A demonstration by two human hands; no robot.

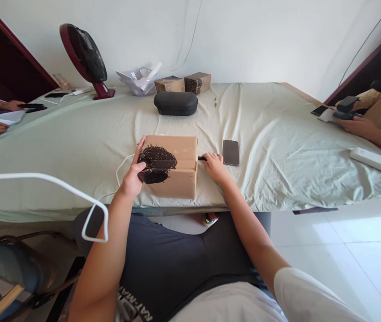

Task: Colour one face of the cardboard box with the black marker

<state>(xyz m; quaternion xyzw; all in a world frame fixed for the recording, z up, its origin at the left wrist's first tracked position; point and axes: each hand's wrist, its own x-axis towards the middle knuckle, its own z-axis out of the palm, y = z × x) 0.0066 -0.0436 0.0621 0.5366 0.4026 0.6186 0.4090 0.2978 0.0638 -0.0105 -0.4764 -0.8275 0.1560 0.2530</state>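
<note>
A brown cardboard box (180,172) with a black scribbled patch on top stands near the front edge of the cloth-covered table (76,138). My left hand (134,172) presses against the box's left side, thumb and a finger on its top, fingers apart. My right hand (213,164) rests on the cloth at the box's right side, closed on a small black marker-like object (202,158) whose tip points at the box. A dark phone (231,152) lies just right of that hand.
A black oval case (176,103), two small boxes (182,83), crumpled white bags (139,79) and a red fan (87,58) sit at the back. Other people's hands with phones are at the left (7,106) and right (354,117) edges. A white remote-like device (374,160) lies right.
</note>
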